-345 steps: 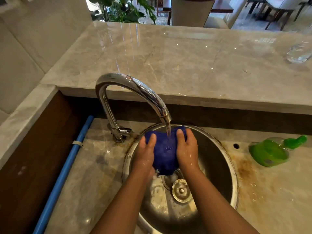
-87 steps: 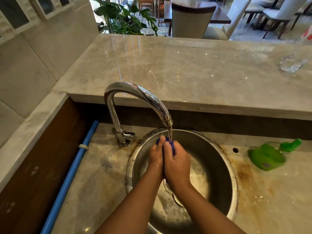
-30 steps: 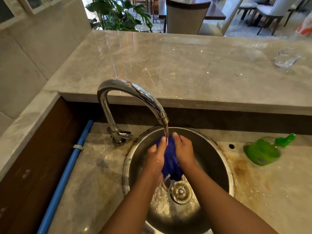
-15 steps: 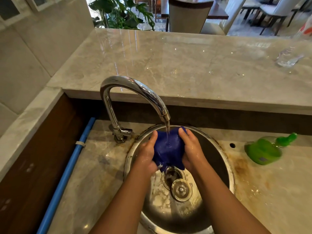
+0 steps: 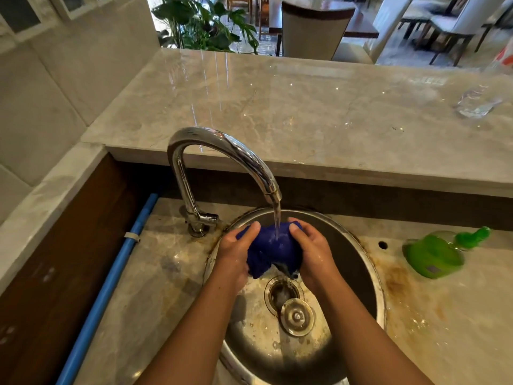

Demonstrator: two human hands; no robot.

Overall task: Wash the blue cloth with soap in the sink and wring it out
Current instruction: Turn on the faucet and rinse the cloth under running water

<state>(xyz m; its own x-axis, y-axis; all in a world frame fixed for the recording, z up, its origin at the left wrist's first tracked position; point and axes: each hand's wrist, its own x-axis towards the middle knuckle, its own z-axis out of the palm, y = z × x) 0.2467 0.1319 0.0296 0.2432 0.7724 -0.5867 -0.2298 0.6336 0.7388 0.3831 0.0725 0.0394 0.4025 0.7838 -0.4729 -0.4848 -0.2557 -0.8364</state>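
The wet blue cloth (image 5: 273, 250) is bunched between both hands over the round steel sink (image 5: 358, 262). My left hand (image 5: 234, 252) grips its left side, thumb on top. My right hand (image 5: 312, 250) grips its right side. Water runs from the chrome tap (image 5: 222, 145) onto the middle of the cloth. A green soap bottle (image 5: 433, 252) lies on its side on the counter to the right of the sink.
The open drain (image 5: 281, 291) and its loose metal stopper (image 5: 296, 316) lie in the sink bottom below the cloth. A blue pipe (image 5: 111, 279) runs along the left. A raised marble ledge (image 5: 305, 112) stands behind the tap, with a clear glass (image 5: 476, 102) at far right.
Half a second ago the cloth was spread a little between my hands; now it is bunched lower and my hands are turned more over it. Water keeps running.
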